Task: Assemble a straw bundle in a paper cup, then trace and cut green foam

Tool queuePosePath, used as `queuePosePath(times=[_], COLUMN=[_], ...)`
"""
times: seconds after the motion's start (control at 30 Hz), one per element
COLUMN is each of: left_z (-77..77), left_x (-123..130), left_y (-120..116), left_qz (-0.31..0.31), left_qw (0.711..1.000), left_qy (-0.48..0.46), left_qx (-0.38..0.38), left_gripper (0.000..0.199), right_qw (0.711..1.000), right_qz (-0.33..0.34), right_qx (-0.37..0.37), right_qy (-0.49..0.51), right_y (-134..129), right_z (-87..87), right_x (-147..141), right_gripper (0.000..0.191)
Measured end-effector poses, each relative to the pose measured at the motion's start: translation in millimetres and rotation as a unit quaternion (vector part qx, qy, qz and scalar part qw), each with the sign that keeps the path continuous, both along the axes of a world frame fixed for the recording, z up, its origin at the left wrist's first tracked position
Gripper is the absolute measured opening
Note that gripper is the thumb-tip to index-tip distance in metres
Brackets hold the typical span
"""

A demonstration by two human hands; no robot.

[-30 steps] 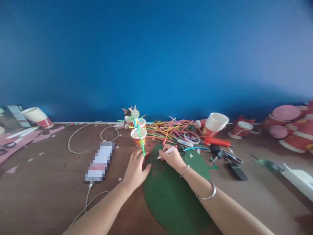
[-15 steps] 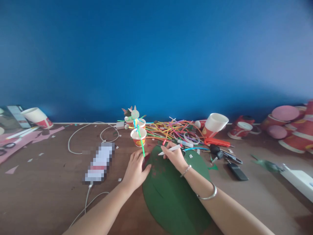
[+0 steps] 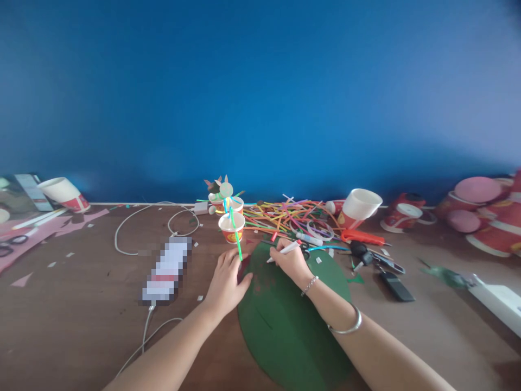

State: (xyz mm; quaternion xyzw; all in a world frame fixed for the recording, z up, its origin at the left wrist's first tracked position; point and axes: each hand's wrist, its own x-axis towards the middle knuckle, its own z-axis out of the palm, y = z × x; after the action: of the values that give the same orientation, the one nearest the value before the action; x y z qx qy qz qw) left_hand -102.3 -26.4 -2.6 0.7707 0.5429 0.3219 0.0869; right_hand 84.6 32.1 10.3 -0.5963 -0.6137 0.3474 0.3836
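Silver bangle [image 3: 357,324], beaded bracelet [image 3: 310,285]

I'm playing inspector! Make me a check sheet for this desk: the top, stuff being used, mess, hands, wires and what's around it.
Surface: brown tabletop, sprinkled with paper scraps.
Things in use: white marker held over a green sheet.
Clutter: heap of colourful sticks, orange-handled tool, keys, tilted paper cup.
Left hand: spread at the sheet's left edge; nothing seen in its grip.
Right hand: grips the marker.
Cables: white cable meets the pixelated phone's near end.
Surroundings: blue wall behind.
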Motion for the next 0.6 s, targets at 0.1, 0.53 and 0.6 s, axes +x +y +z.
queuePosePath(times=[0.1,0.53,0.6], left_z=[-0.3,-0.2,-0.4], left_x=[-0.1,-0.4,-0.4], left_y=[0.1,0.0,0.1], left_qz=[0.001,0.004,0.004], left_qw=[1.0,1.0,1.0], left_qy=[0.003,0.002,0.001], left_qx=[-0.001,-0.008,-0.008], left_gripper=[0.037,0.036,0.036], right_qw=[0.999,0.996,0.996], right_qz=[0.036,0.087,0.085], right_qx=[0.003,0.0,-0.002], right_qy=[0.014,0.016,0.018], right_y=[-1.2,-2.2,-1.7], right_z=[-1.1,-4.9,-6.2], right_x=[-0.7,-2.4,-2.4], right_gripper=[0.026,0.026,0.026])
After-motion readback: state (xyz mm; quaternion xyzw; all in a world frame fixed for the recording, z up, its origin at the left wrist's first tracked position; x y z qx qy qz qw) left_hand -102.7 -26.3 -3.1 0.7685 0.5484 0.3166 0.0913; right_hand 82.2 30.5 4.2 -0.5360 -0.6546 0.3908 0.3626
